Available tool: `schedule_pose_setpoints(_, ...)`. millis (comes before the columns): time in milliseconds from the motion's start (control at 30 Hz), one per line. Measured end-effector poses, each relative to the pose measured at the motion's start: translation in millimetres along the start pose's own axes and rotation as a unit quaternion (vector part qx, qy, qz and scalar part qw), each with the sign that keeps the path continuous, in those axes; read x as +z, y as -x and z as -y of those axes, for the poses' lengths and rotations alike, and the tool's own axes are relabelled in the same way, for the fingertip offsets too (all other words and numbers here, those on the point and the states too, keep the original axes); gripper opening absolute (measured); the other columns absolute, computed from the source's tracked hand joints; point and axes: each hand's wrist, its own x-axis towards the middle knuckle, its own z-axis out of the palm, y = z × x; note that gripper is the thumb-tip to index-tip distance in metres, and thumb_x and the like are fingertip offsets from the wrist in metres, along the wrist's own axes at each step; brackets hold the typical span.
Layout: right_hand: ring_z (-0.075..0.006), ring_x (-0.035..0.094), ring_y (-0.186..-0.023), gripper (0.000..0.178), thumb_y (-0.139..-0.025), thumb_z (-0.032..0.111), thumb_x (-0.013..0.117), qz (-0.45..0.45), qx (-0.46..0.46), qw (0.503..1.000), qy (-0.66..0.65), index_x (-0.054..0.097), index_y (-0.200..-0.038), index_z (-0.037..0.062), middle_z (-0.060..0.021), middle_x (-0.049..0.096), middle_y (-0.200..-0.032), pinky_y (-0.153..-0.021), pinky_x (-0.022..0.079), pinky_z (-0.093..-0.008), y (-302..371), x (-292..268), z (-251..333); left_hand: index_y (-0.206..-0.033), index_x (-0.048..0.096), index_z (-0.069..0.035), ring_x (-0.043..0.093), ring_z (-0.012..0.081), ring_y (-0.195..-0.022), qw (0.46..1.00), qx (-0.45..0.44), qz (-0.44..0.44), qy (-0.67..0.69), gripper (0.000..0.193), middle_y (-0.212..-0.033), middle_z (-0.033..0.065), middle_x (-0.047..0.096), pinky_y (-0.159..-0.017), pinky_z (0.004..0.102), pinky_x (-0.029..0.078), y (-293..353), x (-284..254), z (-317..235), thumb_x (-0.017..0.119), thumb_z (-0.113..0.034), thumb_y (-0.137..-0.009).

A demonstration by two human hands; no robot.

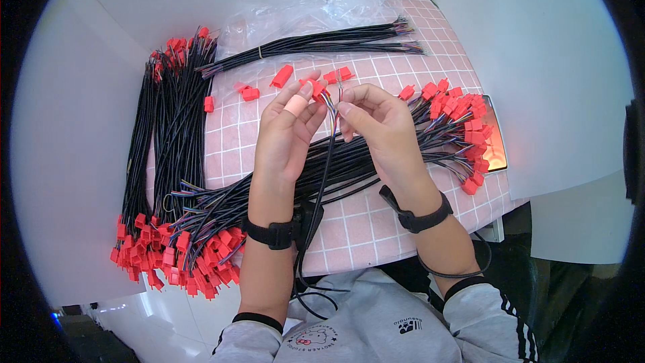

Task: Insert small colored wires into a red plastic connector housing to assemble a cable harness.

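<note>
My left hand (285, 128) is closed on a small red plastic connector (317, 89), held between thumb and fingers; a tan bandage (295, 104) wraps its thumb. Thin coloured wires (332, 109) run from the connector into a black cable (325, 175), which hangs down between my forearms to my lap. Beside the connector, my right hand (381, 124) pinches a thin red wire (340, 94) between thumb and forefinger. Its tip reaches up past the fingers, apart from the connector. Below both hands lies a bundle of black cables (349, 165) with red connectors at its right end.
Loose red connectors (282, 76) lie beyond my hands. Black cables with bare wire ends (322, 42) rest on clear plastic (322, 3) at the back. More connector-ended cables (181, 134) stack at left. A lit phone (495, 141) sits at the right edge; white panels (557, 74) surround the table.
</note>
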Motion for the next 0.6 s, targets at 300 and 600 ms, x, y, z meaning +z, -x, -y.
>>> schedule_pose_setpoints(300, -0.0073, 0.051, -0.061, 0.011, -0.082, 0.01, 0.054, 0.025, 0.017, 0.998, -0.051, 0.054, -0.086, 0.0, -0.0026, 0.055, -0.072, -0.055, 0.041, -0.0196, -0.5, -1.6, -0.2, -0.112, 0.047, 0.003, 0.056, 0.0114, -0.083, 1.0, -0.002, 0.02, 0.0, 0.032, -0.097, 0.0081, 0.057, -0.074, 0.0216, 0.046, -0.1, 1.2, -1.8, 0.05, -0.011, -0.083)
schedule_pose_setpoints(600, -0.008, 0.051, -0.063, 0.012, -0.083, 0.013, 0.053, 0.038, 0.049, 0.989, -0.134, 0.054, -0.087, 0.0017, -0.003, 0.055, -0.076, -0.053, 0.039, -0.0199, -1.1, -4.3, -0.6, -0.113, 0.046, 0.003, 0.054, 0.011, -0.085, 0.999, 0.01, 0.029, 0.016, 0.033, -0.102, 0.0095, 0.056, -0.076, 0.0229, 0.045, 0.5, 0.3, -1.8, 0.05, -0.012, -0.084)
